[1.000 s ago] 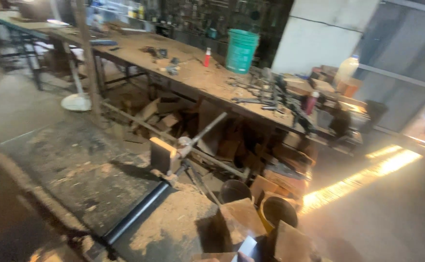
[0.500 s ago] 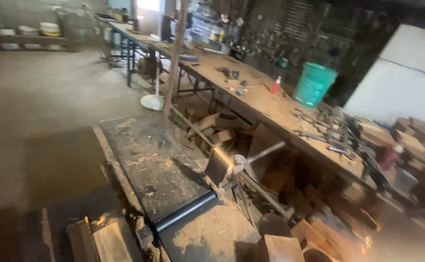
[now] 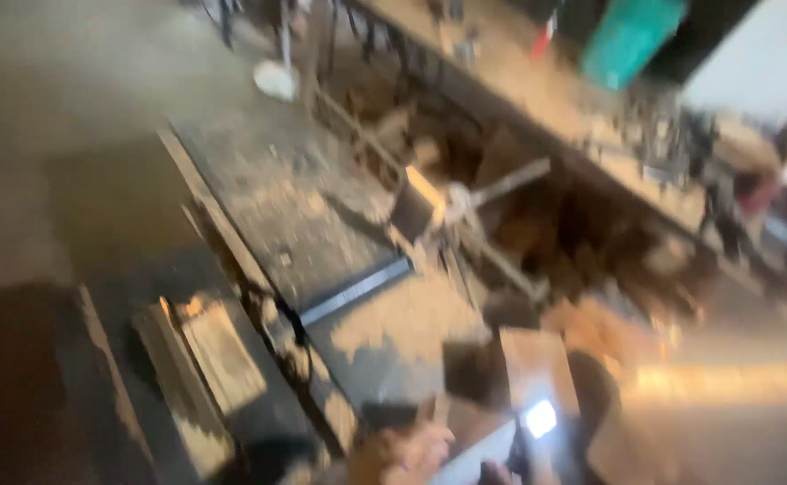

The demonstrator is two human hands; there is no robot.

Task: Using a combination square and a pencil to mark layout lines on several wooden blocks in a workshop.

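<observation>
The view is heavily blurred. At the bottom edge my left hand (image 3: 400, 449) holds a pale flat sheet (image 3: 479, 454) with a bright glare spot on its upper corner. A small fingertip-like shape (image 3: 494, 471) shows beside the sheet; I cannot tell whether it is my right hand. Just above the sheet stands a brown wooden block (image 3: 537, 368). Beyond it lies a sawdust-covered metal table (image 3: 294, 216) with a black roller bar (image 3: 357, 289).
A wooden block (image 3: 416, 202) sits on a clamp with a metal rod (image 3: 505, 182) at the table's far side. A long workbench (image 3: 537, 94) runs along the back with a green bucket (image 3: 631, 36) and tools. Wood offcuts lie under it. A flat slab (image 3: 218, 355) lies left.
The view has swung down and left and blurred. My left hand and the pale sheet have come back into view at the bottom edge.
</observation>
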